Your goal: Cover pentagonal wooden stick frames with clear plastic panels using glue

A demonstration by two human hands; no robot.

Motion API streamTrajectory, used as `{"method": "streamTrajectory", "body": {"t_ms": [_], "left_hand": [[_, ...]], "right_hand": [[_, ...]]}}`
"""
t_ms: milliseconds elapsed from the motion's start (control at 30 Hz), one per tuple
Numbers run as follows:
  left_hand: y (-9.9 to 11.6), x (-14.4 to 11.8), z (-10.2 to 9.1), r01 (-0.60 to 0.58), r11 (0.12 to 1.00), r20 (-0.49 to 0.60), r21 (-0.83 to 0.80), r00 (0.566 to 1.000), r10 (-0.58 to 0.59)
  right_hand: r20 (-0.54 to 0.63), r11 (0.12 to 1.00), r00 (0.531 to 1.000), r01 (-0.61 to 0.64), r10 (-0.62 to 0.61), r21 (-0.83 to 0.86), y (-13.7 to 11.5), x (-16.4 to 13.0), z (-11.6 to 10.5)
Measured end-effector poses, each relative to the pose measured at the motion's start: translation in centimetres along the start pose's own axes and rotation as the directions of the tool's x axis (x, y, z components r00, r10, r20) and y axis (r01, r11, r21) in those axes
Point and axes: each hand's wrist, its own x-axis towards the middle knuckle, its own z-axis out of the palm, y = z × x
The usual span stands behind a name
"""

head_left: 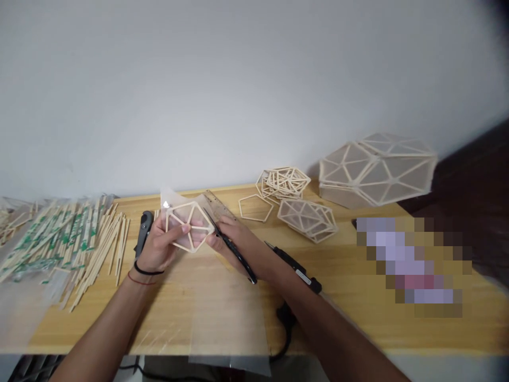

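Above the middle-left of the table, my left hand (161, 239) grips a five-sided wooden stick frame (190, 227), its thumb on the inner spokes. A translucent sheet (169, 199) backs the frame and sticks out past its upper edges. My right hand (234, 239) is closed around a slim black craft knife (238, 254). The knife's narrow front end lies along the frame's right edge, where my right fingers also touch the frame. Whether the blade is in the sheet, I cannot tell.
Loose sticks (99, 249) and wrapped chopsticks (67, 233) lie left, beside a grey-handled tool (143, 233). A ruler (218, 204), stacked frames (284, 183), covered panels (306, 217) and a larger structure (377, 170) stand behind. A corded black tool (294, 265) lies near my right forearm.
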Motion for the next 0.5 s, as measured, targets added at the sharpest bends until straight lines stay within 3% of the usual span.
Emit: {"method": "streamTrajectory", "body": {"t_ms": [200, 500], "left_hand": [[-0.16, 0.28, -0.12, -0.012, 1.0, -0.013, -0.019, 1.0, 0.011], [-0.26, 0.2, 0.33, 0.034, 0.995, 0.0, -0.097, 0.999, -0.034]], "right_hand": [[-0.063, 0.999, 0.998, 0.02, -0.023, -0.051, 0.49, 0.42, 0.07], [-0.048, 0.998, 0.998, -0.052, 0.051, -0.032, -0.09, 0.17, -0.25]]}}
